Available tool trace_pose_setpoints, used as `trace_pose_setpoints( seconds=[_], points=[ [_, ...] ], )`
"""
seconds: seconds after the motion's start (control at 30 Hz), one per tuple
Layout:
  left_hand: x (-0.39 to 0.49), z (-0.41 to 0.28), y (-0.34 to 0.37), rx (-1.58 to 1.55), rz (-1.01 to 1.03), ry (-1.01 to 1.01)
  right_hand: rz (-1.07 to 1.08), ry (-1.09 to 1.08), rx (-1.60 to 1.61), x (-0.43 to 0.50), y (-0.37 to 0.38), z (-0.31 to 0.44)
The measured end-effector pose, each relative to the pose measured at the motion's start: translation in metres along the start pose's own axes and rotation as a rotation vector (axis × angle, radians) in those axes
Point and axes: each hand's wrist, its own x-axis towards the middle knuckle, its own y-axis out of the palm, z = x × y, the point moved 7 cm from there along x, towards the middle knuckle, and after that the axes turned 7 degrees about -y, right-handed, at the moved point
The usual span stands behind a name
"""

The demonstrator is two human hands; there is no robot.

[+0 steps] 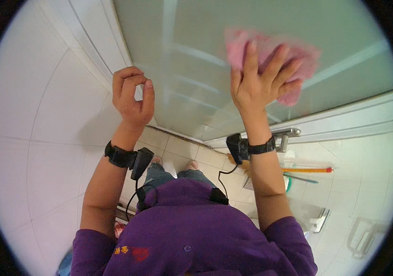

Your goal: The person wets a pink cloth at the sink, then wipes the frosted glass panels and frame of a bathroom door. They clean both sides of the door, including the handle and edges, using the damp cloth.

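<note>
My right hand (263, 77) is spread over a pink cloth (305, 65), which lies against the greenish glass panel (189, 31) of a white-framed door. The cloth is blurred along its upper edge, and its corners stick out past my fingers. To the left, my left hand (133, 96) is loosely curled near the door frame (117, 45), thumb tip close to the bent fingers, with nothing visible in it. Whether it touches the frame or the glass I cannot tell. Each wrist carries a black strapped device.
A metal lever handle (288, 132) sits on the door's frame below my right hand. White wall tiles (55, 114) rise at the left. Near the right wall (351, 172) are an orange stick (307, 170) with a red end and a metal holder (320, 220). Below lies a tiled floor (182, 146).
</note>
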Motion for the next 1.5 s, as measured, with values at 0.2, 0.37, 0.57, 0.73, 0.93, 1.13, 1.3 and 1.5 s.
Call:
trace_pose_setpoints(
  seconds=[0.2, 0.37, 0.57, 0.73, 0.93, 1.13, 1.3, 1.5],
  points=[
    [-0.024, -0.02, 0.007, 0.076, -0.078, -0.065, 0.05, -0.033, 0.118, 0.06, 0.019, 0.049],
    [-0.038, -0.028, -0.008, 0.174, -0.15, -0.107, 0.266, -0.431, 0.187, -0.001, 0.051, 0.113],
    [-0.038, -0.023, -0.032, 0.219, -0.159, -0.124, 0.308, -0.46, 0.128, -0.065, 0.064, 0.111],
    [-0.029, -0.009, -0.047, 0.183, -0.111, -0.103, 0.048, -0.109, 0.009, -0.006, 0.031, 0.045],
    [-0.018, 0.025, -0.084, 0.138, -0.082, -0.18, 0.046, 0.017, 0.07, 0.078, 0.032, 0.078],
    [-0.041, 0.074, -0.082, 0.095, 0.053, -0.329, 0.174, -0.307, -0.069, 0.028, 0.086, 0.164],
    [-0.076, 0.108, -0.065, 0.01, 0.194, -0.413, 0.222, -0.336, -0.054, -0.039, 0.117, 0.196],
    [-0.118, 0.139, -0.042, -0.084, 0.281, -0.462, 0.644, -0.557, 0.059, -0.164, 0.161, 0.251]
  ],
)
